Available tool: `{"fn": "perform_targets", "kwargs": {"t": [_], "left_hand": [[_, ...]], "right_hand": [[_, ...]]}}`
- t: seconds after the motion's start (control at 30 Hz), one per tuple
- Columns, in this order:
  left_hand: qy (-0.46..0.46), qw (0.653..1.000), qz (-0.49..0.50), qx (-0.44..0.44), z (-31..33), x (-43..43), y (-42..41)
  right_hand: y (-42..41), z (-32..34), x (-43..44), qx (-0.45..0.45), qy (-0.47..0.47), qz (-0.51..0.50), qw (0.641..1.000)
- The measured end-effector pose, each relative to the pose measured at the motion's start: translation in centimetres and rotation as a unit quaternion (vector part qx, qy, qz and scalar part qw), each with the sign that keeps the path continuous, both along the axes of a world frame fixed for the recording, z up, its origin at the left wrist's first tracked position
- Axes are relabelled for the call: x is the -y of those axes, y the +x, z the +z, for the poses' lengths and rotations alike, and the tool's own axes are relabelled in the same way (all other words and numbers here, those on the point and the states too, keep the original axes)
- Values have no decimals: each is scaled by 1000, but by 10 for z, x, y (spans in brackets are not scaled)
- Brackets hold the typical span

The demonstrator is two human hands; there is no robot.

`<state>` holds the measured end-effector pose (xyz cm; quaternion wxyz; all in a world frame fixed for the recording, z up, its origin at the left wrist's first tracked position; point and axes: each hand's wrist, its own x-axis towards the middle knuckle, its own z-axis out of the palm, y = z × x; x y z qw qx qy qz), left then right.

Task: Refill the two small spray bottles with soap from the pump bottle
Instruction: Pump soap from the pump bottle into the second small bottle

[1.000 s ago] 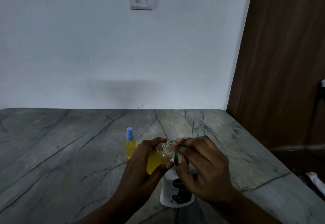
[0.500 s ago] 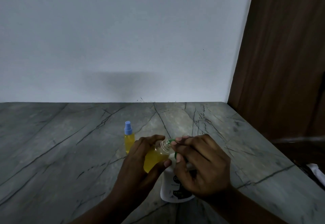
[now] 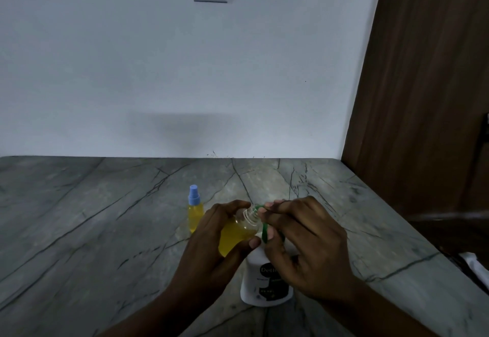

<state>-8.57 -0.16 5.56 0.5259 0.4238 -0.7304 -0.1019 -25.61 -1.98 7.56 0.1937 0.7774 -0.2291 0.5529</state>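
left hand (image 3: 211, 244) grips uncapped spray bottle (image 3: 236, 232) | right hand (image 3: 307, 246) pinches green pump head (image 3: 263, 234) of pump bottle (image 3: 260, 283)

capped spray bottle (image 3: 195, 212) left of pump bottle (image 3: 264, 283) (on counter (image 3: 92, 230))

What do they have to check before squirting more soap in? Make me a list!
1. Cap off the held small bottle: ok.
2. The left hand grips it: ok.
3. Spout of the green pump head at its mouth: ok.
4. The right hand grips that pump head: ok.
5. The pump bottle stands on the counter: ok.
6. Room left inside: cannot tell.
7. The other spray bottle opened: not ok, blue cap on.
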Motion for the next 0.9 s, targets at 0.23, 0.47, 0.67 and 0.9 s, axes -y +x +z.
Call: {"fn": "perform_targets", "kwargs": {"t": [0.23,0.47,0.67,0.9], "left_hand": [[-8,1000,6,7,-1,1,1],[-12,1000,16,16,-5,1,1],[-1,1000,18,17,-8,2,4],[2,1000,1,5,-4,2,1]], "right_hand": [[2,1,-2,22,3,2,1000],[4,-6,-1,34,-7,-2,999],[5,-11,0,24,-15,-17,999],[2,-4,2,1,-14,-11,1000]]}}
